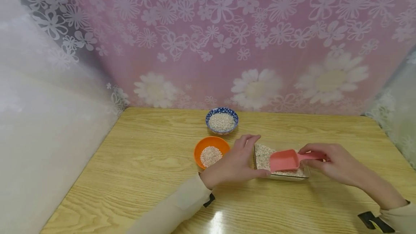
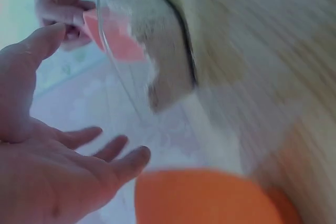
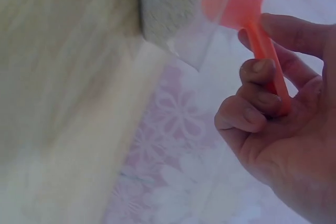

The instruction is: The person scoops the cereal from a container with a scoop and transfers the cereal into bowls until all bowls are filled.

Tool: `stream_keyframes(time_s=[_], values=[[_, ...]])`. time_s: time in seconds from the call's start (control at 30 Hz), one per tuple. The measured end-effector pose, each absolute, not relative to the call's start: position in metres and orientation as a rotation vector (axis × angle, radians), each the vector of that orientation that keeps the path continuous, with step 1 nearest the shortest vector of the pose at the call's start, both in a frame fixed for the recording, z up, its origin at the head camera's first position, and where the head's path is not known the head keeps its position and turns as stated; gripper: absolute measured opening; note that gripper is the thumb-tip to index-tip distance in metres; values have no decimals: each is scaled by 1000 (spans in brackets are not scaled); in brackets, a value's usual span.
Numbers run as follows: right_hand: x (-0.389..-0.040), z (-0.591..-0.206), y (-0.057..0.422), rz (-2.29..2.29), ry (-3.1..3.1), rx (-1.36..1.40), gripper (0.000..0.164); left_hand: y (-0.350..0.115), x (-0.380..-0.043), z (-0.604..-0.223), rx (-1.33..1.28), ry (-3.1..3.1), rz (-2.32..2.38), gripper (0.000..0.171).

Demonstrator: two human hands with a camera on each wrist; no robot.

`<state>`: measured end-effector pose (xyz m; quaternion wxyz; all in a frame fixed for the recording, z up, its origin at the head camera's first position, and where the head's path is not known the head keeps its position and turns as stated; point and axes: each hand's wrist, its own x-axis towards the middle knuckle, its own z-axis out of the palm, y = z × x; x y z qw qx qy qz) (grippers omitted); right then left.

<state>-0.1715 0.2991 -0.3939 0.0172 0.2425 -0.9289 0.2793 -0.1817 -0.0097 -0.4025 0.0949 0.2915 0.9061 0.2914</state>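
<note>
My right hand [image 1: 338,163] grips the handle of a pink scoop [image 1: 284,160], its fingers wrapped round it in the right wrist view. The scoop's head is at a clear rectangular container [image 1: 289,178] that holds pale flakes like oats [image 1: 262,155]; part of the head dips below the rim. My left hand [image 1: 232,165] is at the container's left side, thumb and fingers spread apart. In the left wrist view its fingers [image 2: 128,163] look extended with nothing between them. Whether the left thumb touches the container I cannot tell.
Left of the container, partly behind my left hand, stands an orange bowl [image 1: 212,141] with flakes in it. Farther back is a blue-and-white patterned bowl [image 1: 221,110], also with flakes. All stand on a wood-grain table [image 1: 146,176], with a pink flowered curtain [image 1: 201,64] behind.
</note>
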Motion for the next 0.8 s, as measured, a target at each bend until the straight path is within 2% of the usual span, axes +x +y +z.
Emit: stream_keyframes(time_s=[0.17, 0.33, 0.57, 0.8], values=[[-173, -381, 305, 714, -2890, 784, 21, 8, -180, -410, 777, 2623, 848, 119], [-176, -362, 310, 580, -2927, 799, 19, 19, -180, -418, 678, 2629, 788, 127], [-183, -335, 308, 344, -3129, 785, 14, 26, -186, -425, 648, 2666, 682, 132], [-187, -325, 292, 224, -3169, 851, 16, 29, -191, -428, 642, 2644, 662, 128]])
